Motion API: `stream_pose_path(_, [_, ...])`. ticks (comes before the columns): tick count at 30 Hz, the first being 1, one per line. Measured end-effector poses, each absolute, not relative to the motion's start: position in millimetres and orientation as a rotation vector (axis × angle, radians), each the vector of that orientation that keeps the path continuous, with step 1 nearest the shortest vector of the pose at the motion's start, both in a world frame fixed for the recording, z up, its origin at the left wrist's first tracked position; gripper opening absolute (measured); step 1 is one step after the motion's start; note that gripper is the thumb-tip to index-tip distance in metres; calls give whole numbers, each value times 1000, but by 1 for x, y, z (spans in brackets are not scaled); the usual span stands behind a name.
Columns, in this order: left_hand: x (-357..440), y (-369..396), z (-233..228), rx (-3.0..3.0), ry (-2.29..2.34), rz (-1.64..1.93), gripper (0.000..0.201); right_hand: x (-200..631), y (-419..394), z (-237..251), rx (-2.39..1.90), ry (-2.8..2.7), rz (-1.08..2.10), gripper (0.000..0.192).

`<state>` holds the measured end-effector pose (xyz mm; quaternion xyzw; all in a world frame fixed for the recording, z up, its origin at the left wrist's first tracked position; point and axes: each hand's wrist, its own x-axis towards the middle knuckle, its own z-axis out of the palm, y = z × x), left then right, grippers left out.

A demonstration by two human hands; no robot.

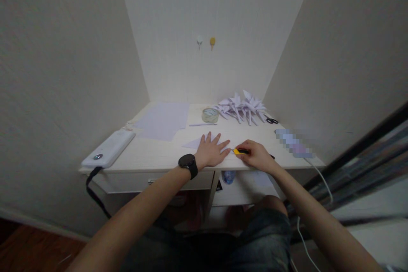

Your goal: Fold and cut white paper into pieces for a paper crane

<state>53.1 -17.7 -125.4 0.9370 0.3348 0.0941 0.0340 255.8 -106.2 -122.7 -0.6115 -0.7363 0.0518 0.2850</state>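
Note:
My left hand (pixel 210 151) lies flat with fingers spread on a small sheet of pale paper (pixel 193 143) near the front edge of the white desk (pixel 159 159). A black watch sits on that wrist. My right hand (pixel 257 155) is closed around a yellow and black utility knife (pixel 239 151), whose tip touches the paper just right of my left fingertips.
A stack of pale paper sheets (pixel 163 120) lies at the back left. A tape roll (pixel 210 115), a pile of folded paper shapes (pixel 242 106) and black scissors (pixel 272 120) stand at the back. A white device (pixel 109 148) with a black cable rests at the left edge.

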Motion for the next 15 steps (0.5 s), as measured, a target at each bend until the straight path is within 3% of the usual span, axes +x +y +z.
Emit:
stream_pose_path(10, [51,-14,-126,2917,1015,275,56,220,-97,-134,-1930,-1741,-309,30])
stream_pose_path(15, [39,5,-127,2946,993,222,61,223,-96,-135,-1912,-1780,-275,27])
